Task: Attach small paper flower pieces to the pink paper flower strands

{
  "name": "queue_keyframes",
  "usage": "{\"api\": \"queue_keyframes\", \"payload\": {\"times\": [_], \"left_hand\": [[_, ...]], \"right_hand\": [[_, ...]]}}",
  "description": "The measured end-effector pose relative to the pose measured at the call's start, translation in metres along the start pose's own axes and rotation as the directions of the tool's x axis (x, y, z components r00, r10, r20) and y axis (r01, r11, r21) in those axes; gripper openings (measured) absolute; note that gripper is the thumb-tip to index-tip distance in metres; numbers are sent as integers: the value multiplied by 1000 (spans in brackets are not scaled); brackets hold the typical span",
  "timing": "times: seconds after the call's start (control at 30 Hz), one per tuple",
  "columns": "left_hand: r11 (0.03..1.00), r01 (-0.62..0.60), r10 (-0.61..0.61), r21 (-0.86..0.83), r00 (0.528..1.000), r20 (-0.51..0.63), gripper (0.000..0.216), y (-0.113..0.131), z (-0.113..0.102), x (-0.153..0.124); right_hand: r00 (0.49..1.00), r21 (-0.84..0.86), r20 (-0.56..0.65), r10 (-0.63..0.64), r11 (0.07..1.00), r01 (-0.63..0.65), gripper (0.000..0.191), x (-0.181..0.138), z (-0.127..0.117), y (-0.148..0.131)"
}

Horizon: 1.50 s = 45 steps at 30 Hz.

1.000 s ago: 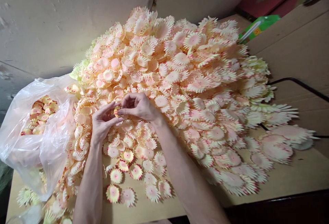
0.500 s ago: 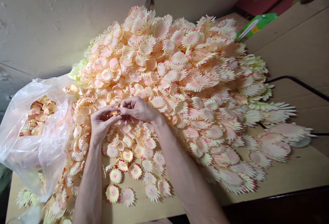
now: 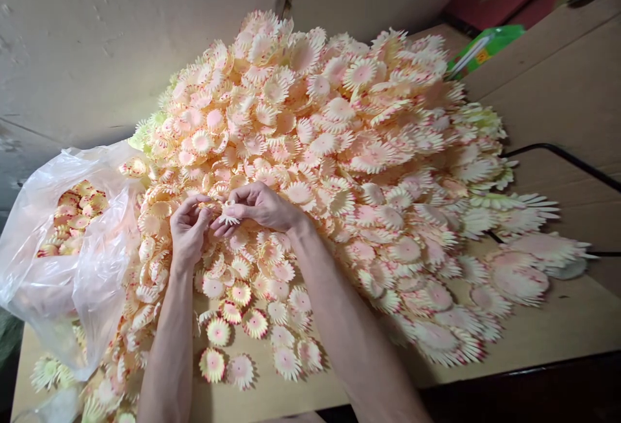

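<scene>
My right hand (image 3: 262,206) pinches a small cream petal disc (image 3: 228,217) by its edge, over the front slope of a big heap of petal discs (image 3: 301,132). Just to its left, my left hand (image 3: 190,226) is closed with thumb and forefinger together; whatever lies between them is too small to make out. A narrow gap separates the fingertips of both hands. The heaped discs are cream to pale pink with fringed rims, many tipped red. Below my hands, several loose discs (image 3: 218,331) lie flat on the table.
A translucent plastic bag (image 3: 101,281) holding red-edged discs stands at the left. The heap backs onto a pale wall (image 3: 145,35). On the right are cardboard (image 3: 548,99), a green packet (image 3: 490,48) and a black cable (image 3: 567,151). The wooden table's front edge (image 3: 533,366) runs below.
My hands have come slightly apart. The petal disc now shows in my right fingers, and my left thumb and forefinger have closed together. The heap and bag stay put.
</scene>
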<state>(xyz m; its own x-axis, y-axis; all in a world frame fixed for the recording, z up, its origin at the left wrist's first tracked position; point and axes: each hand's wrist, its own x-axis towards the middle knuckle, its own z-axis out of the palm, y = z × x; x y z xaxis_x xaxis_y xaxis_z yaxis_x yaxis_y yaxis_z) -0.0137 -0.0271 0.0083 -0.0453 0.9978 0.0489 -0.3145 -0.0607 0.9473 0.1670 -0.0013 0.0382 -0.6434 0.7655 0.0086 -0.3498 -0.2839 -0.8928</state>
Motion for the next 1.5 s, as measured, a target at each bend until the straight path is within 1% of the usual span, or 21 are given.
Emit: {"api": "queue_keyframes", "payload": {"times": [0.13,0.27,0.37,0.43,0.47,0.53,0.6,0.67,0.77,0.83,0.9,0.97,1.03,1.1,1.2,1.33,1.5], "left_hand": [[999,17,-19,-39,999,-46,30,3,6,-1],[998,10,-14,-65,998,-53,31,3,8,0],[996,6,-11,-84,998,-61,34,3,5,3],[993,-20,7,-115,994,-105,35,4,1,5],[991,-47,29,-125,989,-142,34,4,0,5],[990,-65,46,-125,988,-146,32,5,0,5],[991,-58,47,-119,994,-98,33,6,2,4],[994,-38,32,-100,998,-54,34,6,4,3],[995,-50,48,-83,998,-30,46,6,3,2],[995,-69,67,-73,997,-26,51,4,1,3],[995,-86,86,-51,996,-13,48,2,-2,4],[993,-110,110,-31,994,18,45,0,-4,5],[990,-138,139,-21,989,54,45,-1,-4,6],[987,-159,160,-12,984,79,45,-1,-4,6],[982,-185,181,33,978,99,44,0,-3,6],[972,-220,210,81,971,112,42,3,-1,6],[974,-206,195,88,973,119,42,3,-2,6]], "right_hand": [[999,44,37,35,998,-37,37,-2,2,-3],[997,83,66,29,996,-34,35,-4,0,-2],[996,60,89,-19,998,13,33,-7,-3,-2],[992,71,96,-80,995,73,35,-10,-5,-3],[990,87,90,-110,991,103,37,-12,-7,-3],[987,106,67,-147,985,139,41,-13,-9,-2],[983,74,54,-174,983,169,44,-11,-11,0],[974,6,33,-223,975,222,50,-7,-12,2],[951,-70,-33,-307,950,304,58,-1,-11,3],[934,-91,-104,-341,939,333,56,2,-11,3],[923,-117,-156,-353,934,338,46,3,-10,3],[920,-149,-177,-349,934,325,34,3,-10,3],[931,-174,-186,-315,943,284,23,4,-9,4],[942,-168,-202,-269,957,237,18,5,-8,5],[951,-115,-219,-217,974,196,19,6,-6,6],[964,-59,-192,-182,983,173,21,5,-5,4],[972,-36,-168,-164,986,160,21,4,-4,2]]}}
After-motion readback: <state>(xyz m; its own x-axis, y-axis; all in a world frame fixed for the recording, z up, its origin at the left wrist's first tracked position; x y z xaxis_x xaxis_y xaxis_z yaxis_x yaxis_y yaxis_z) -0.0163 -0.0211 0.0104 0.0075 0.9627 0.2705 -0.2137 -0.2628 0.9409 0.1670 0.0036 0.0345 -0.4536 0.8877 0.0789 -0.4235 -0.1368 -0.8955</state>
